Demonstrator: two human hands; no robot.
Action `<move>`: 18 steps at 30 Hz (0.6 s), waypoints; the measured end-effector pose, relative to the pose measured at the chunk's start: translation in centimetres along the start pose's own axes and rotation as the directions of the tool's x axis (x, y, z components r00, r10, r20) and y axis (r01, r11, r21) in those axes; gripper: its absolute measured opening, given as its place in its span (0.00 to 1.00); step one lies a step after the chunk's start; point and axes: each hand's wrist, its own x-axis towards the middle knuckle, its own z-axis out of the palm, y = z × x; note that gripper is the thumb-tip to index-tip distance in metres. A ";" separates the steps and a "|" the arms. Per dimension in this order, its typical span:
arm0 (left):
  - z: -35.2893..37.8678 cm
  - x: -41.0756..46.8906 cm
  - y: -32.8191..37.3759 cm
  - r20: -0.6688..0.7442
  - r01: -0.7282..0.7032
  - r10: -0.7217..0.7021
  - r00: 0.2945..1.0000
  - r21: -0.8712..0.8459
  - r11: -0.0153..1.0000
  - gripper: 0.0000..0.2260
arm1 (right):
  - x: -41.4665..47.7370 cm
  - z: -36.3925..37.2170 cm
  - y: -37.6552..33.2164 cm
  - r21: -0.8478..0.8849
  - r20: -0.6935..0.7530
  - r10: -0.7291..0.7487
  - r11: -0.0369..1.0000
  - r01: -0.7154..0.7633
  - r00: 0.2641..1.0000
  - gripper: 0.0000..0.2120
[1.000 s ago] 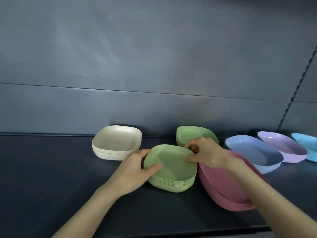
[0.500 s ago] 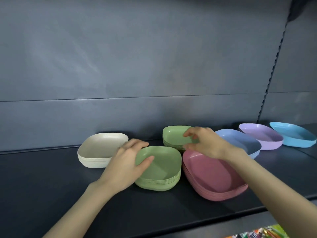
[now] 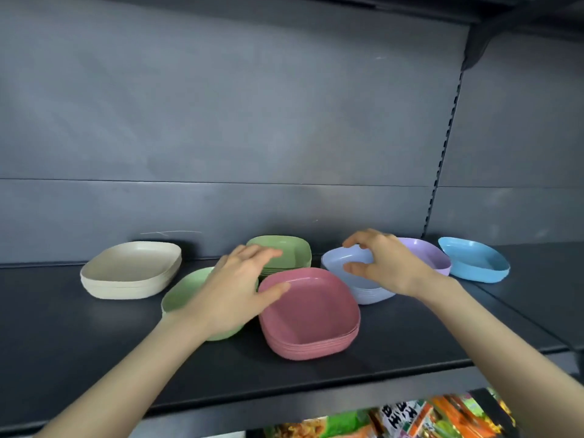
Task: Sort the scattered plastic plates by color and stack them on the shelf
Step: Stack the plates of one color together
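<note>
On the dark shelf (image 3: 395, 352) stand a cream plate stack (image 3: 126, 273), a front green stack (image 3: 185, 294), a back green stack (image 3: 295, 251) and a pink stack (image 3: 313, 314). To their right are a pale blue stack (image 3: 368, 295), a lilac plate (image 3: 428, 257) and a sky-blue plate (image 3: 474, 260). My left hand (image 3: 240, 286) lies over the front green stack with its fingers stretched toward the back green stack and its thumb by the pink rim. My right hand (image 3: 384, 263) arches over the pale blue stack, fingers at its far rim, thumb above its inside.
A grey back panel rises behind the plates, with a slotted upright (image 3: 442, 153) at the right. The shelf's front edge runs below my forearms. Colourful packets (image 3: 410, 418) fill the level underneath.
My right hand has moved right from the back green stack to the pale blue stack. My left hand has slid forward and right over the front green stack. The view has shifted right.
</note>
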 end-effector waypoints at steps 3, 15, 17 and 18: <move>1.1 -1.5 2.4 -0.043 0.094 -0.095 0.995 -0.024 0.995 0.35 | -1.5 -0.1 1.9 0.055 0.043 -0.048 0.997 0.046 0.998 0.17; 3.3 -7.9 7.6 -0.040 0.321 -0.324 0.945 -0.068 0.945 0.34 | -6.3 2.0 4.6 0.297 0.161 -0.207 0.943 0.153 0.965 0.24; 3.8 -8.2 7.5 -0.039 0.337 -0.341 0.939 -0.078 0.938 0.33 | -6.8 2.6 4.4 0.382 0.171 -0.217 0.914 0.139 0.961 0.27; 4.1 -8.2 7.4 -0.039 0.348 -0.353 0.935 -0.083 0.934 0.33 | -7.0 2.9 4.3 0.414 0.175 -0.222 0.900 0.133 0.959 0.28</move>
